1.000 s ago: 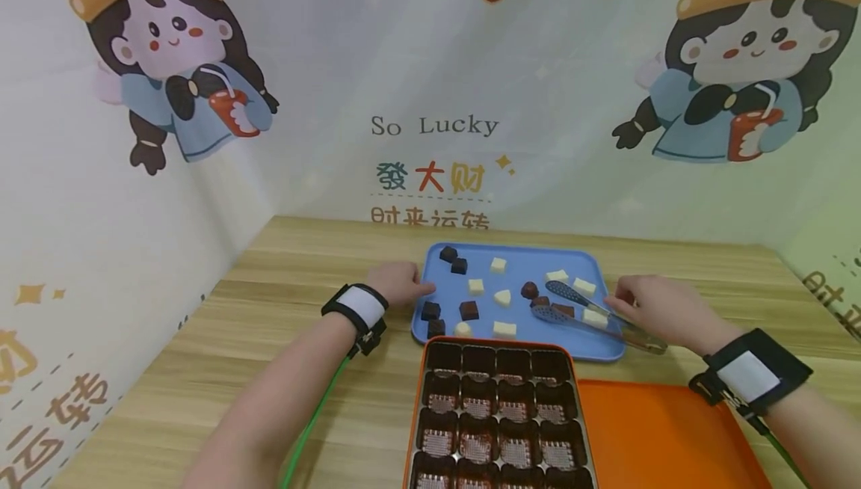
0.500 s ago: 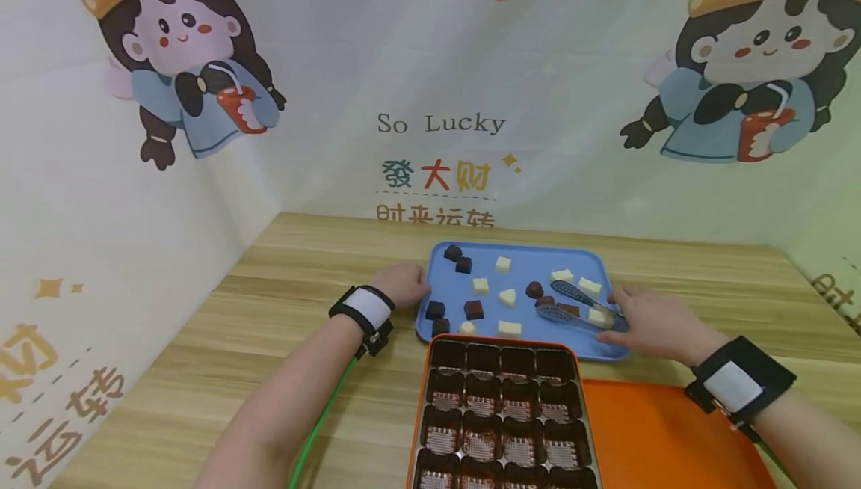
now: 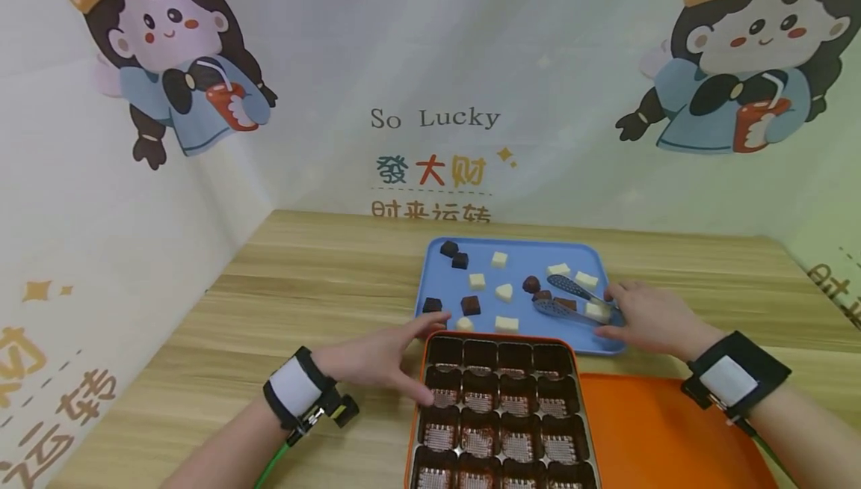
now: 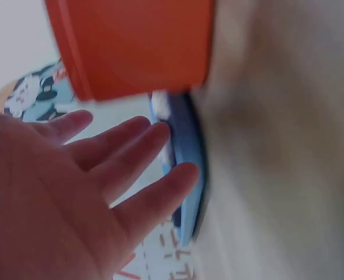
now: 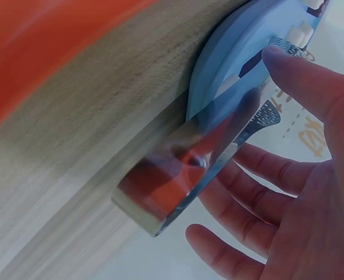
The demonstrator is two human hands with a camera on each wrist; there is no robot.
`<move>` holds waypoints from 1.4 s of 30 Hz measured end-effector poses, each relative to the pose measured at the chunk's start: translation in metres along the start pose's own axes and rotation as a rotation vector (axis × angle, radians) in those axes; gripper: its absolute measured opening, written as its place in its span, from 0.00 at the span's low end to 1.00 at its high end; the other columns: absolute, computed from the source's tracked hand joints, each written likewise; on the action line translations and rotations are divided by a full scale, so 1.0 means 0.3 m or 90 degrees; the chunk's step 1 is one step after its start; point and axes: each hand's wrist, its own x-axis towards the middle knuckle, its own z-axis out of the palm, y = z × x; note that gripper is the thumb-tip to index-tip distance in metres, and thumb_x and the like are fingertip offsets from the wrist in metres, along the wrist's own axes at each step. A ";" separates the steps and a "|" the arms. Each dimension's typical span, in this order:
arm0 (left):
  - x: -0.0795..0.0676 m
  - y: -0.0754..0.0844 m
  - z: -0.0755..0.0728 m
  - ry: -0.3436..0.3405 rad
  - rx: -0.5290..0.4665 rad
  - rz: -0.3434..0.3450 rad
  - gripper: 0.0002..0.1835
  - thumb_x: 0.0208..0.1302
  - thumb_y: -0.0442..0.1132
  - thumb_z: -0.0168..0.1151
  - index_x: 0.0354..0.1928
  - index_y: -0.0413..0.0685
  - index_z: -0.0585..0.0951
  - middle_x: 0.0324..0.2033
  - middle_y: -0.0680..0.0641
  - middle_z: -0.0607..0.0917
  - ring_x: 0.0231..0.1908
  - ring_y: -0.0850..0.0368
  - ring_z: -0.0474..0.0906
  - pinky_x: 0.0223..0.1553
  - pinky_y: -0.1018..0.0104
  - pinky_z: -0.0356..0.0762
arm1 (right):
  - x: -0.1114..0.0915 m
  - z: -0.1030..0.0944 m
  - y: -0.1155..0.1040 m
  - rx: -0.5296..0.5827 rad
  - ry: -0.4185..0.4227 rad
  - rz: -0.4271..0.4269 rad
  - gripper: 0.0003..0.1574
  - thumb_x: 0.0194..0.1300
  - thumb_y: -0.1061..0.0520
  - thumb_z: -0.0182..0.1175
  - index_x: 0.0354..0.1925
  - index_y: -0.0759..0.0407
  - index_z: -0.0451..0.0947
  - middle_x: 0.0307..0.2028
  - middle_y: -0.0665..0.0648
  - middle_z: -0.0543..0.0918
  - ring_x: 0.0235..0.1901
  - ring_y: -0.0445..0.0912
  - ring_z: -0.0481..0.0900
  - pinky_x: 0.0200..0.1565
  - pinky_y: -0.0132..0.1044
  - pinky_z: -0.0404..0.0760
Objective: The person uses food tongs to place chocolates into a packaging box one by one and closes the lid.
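Observation:
My left hand [image 3: 377, 358] is spread at the left side of an orange box [image 3: 501, 336] with a dark compartmented insert; thumb and fingers reach its rim. In the left wrist view, the palm [image 4: 49, 186] and outstretched fingers lie beside the box's side wall [image 4: 136, 46]. My right hand [image 3: 652, 317] holds metal tongs [image 5: 177, 175] between thumb and fingers at the right edge of the blue tray [image 3: 444, 280]. The tongs' perforated ends [image 3: 567, 285] stand apart over the tray, around dark chocolates [image 3: 542, 296]. White chocolates [image 3: 507, 324] lie scattered there.
An orange lid or flat tray [image 3: 666, 429] lies to the right of the box. The blue tray stands just behind the box on the wooden table [image 3: 336, 272]. A printed cloth [image 3: 323, 100] rises behind the table. Green cables [image 3: 272, 466] run from the wrist cameras.
My left hand has left the blue tray's left edge and come nearer, to the box's left side, fingers spreading. My right hand has closed round the tongs further forward, over the tray's edge.

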 end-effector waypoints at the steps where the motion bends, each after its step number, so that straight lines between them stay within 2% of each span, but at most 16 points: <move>1: -0.009 0.003 0.014 -0.013 -0.007 0.005 0.56 0.43 0.59 0.68 0.69 0.71 0.41 0.67 0.49 0.54 0.64 0.56 0.52 0.60 0.56 0.53 | -0.001 0.002 0.001 0.002 0.000 0.000 0.33 0.47 0.37 0.64 0.38 0.61 0.71 0.28 0.53 0.73 0.23 0.42 0.67 0.21 0.36 0.67; 3: -0.020 0.007 0.033 -0.025 -0.014 0.016 0.59 0.41 0.58 0.69 0.68 0.74 0.38 0.68 0.50 0.50 0.65 0.57 0.48 0.61 0.56 0.49 | -0.005 0.008 0.003 0.008 -0.001 0.000 0.32 0.47 0.37 0.65 0.37 0.60 0.70 0.26 0.51 0.71 0.23 0.42 0.66 0.20 0.35 0.66; 6: -0.022 0.008 0.048 -0.031 -0.026 0.043 0.60 0.40 0.56 0.70 0.69 0.70 0.39 0.69 0.53 0.46 0.66 0.57 0.45 0.62 0.56 0.47 | -0.014 0.022 0.009 0.016 -0.002 0.000 0.30 0.47 0.38 0.65 0.36 0.59 0.69 0.25 0.50 0.69 0.22 0.41 0.64 0.20 0.34 0.64; 10: -0.014 0.008 0.052 -0.042 -0.033 0.066 0.58 0.42 0.55 0.70 0.70 0.63 0.41 0.69 0.53 0.46 0.66 0.57 0.44 0.62 0.56 0.47 | -0.022 0.034 0.016 0.023 -0.006 0.008 0.29 0.47 0.39 0.65 0.36 0.59 0.69 0.24 0.49 0.68 0.21 0.41 0.63 0.19 0.34 0.61; 14: -0.007 0.004 0.052 -0.041 -0.042 0.074 0.58 0.43 0.54 0.70 0.71 0.61 0.42 0.69 0.53 0.47 0.66 0.57 0.43 0.62 0.56 0.47 | -0.024 0.033 0.020 0.033 -0.009 0.022 0.28 0.49 0.40 0.65 0.36 0.60 0.69 0.25 0.50 0.69 0.21 0.41 0.63 0.19 0.34 0.61; 23: -0.019 0.004 0.056 -0.036 -0.051 0.039 0.57 0.43 0.55 0.69 0.70 0.63 0.42 0.69 0.53 0.46 0.66 0.57 0.43 0.62 0.56 0.47 | -0.009 0.036 0.024 0.061 -0.005 0.031 0.23 0.52 0.42 0.61 0.32 0.58 0.68 0.21 0.48 0.67 0.19 0.41 0.63 0.18 0.35 0.61; 29: -0.025 0.009 0.061 -0.036 -0.060 0.024 0.56 0.43 0.55 0.69 0.70 0.65 0.42 0.69 0.54 0.47 0.66 0.58 0.44 0.62 0.57 0.47 | -0.008 -0.004 0.021 0.165 -0.023 0.056 0.22 0.56 0.45 0.59 0.37 0.61 0.68 0.21 0.49 0.69 0.17 0.42 0.64 0.19 0.36 0.63; 35: -0.034 0.018 0.062 -0.031 -0.064 0.015 0.57 0.42 0.55 0.69 0.70 0.64 0.43 0.69 0.54 0.46 0.66 0.58 0.43 0.61 0.58 0.47 | -0.014 -0.069 0.033 0.277 -0.027 0.075 0.24 0.61 0.49 0.57 0.44 0.66 0.62 0.18 0.52 0.67 0.16 0.44 0.62 0.18 0.36 0.61; 39: -0.045 0.031 0.059 -0.028 -0.051 0.013 0.58 0.41 0.57 0.69 0.70 0.63 0.42 0.69 0.52 0.48 0.65 0.57 0.45 0.61 0.58 0.49 | -0.016 -0.102 0.051 0.274 -0.031 0.063 0.24 0.63 0.50 0.54 0.46 0.67 0.60 0.17 0.52 0.66 0.15 0.44 0.60 0.17 0.35 0.61; 42: -0.054 0.041 0.055 -0.027 -0.037 0.004 0.59 0.40 0.59 0.69 0.70 0.63 0.42 0.68 0.51 0.49 0.65 0.57 0.47 0.60 0.59 0.52 | -0.016 -0.123 0.064 0.240 -0.042 0.054 0.28 0.64 0.45 0.53 0.48 0.67 0.62 0.20 0.52 0.69 0.17 0.44 0.63 0.20 0.36 0.63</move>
